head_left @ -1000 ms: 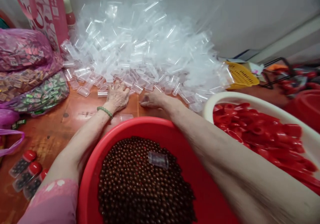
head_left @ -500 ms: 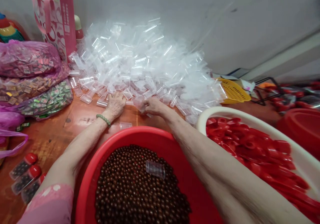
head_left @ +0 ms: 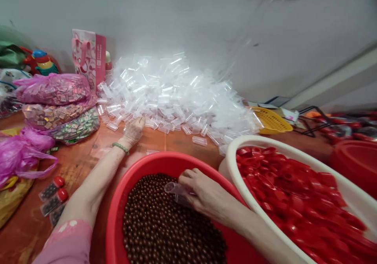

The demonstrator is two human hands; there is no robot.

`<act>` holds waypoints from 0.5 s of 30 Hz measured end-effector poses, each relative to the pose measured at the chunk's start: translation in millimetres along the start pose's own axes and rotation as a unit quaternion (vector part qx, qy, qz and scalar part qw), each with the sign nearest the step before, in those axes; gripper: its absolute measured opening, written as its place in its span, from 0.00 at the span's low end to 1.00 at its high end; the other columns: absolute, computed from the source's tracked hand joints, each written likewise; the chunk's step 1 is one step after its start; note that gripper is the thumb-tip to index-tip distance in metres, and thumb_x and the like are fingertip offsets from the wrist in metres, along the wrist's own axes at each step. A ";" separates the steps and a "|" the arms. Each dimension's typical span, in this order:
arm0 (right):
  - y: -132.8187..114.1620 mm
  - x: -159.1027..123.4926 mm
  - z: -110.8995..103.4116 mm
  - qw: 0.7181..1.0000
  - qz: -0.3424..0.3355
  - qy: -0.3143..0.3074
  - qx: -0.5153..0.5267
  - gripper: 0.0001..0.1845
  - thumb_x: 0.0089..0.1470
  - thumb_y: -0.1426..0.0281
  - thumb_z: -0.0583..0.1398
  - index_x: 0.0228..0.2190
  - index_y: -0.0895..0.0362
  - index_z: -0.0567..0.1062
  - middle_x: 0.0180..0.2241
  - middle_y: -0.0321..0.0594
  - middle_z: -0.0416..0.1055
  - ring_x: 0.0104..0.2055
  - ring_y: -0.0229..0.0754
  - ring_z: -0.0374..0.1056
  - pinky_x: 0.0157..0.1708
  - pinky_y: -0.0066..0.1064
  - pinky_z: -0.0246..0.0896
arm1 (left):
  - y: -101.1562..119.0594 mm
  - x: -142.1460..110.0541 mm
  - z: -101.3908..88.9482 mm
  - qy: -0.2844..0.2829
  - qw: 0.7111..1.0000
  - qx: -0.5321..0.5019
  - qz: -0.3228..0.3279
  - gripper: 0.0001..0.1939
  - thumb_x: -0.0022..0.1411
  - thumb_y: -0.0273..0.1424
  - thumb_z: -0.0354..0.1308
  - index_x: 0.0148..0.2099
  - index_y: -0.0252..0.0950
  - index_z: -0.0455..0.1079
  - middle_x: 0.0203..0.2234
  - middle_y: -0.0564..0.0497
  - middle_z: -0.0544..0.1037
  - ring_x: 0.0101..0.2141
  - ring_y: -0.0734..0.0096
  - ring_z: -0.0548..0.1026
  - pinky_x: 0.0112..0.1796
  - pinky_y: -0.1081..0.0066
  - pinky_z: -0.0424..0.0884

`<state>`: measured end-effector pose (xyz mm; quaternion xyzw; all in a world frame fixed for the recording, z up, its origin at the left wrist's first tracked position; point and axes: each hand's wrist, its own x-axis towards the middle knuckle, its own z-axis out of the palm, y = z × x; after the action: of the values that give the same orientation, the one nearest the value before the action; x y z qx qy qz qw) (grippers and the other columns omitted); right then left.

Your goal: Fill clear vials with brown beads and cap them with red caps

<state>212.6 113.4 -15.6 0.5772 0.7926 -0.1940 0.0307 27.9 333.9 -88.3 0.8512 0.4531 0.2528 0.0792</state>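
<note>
My right hand (head_left: 197, 191) is over the red basin (head_left: 113, 201), closed around a clear plastic tube (head_left: 173, 187) whose open end points left. Beneath it are many small, shiny dark brown balls (head_left: 159, 228). A second clear tube (head_left: 181, 199) shows just under the held one, partly covered by my fingers. My left hand (head_left: 134, 132), with a green bead bracelet (head_left: 120, 148) at the wrist, rests at the front edge of a large heap of clear tubes (head_left: 173, 95). Its fingers are curled together, and what they hold, if anything, is hidden.
A cream tub (head_left: 232, 166) of red plastic caps (head_left: 282, 189) stands at the right, near a yellow basket (head_left: 269, 121). Filled tubes with red caps (head_left: 53, 201) lie at the left. Behind them are pink plastic bags (head_left: 55, 91) of small packets and a paper bag (head_left: 88, 58).
My right hand has moved from the heap back over the basin, now with a clear tube in it. My left hand stays by the heap. The view has tilted up and shifted left.
</note>
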 end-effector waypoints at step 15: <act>-7.9 -1.6 -34.6 0.940 -0.107 0.292 0.138 0.19 0.57 0.67 0.57 0.50 0.56 0.67 0.45 0.49 0.71 0.38 0.44 0.73 0.41 0.38 0.70 | 71.3 -32.4 -78.2 0.062 0.842 -0.500 -0.195 0.13 0.61 0.37 0.58 0.38 0.30 0.71 0.30 0.51 0.76 0.30 0.73 0.75 0.35 0.67 0.75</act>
<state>211.9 121.9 19.0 0.5184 0.7895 -0.1261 -0.3033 25.7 259.1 -6.8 0.5729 0.4255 0.4766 0.5133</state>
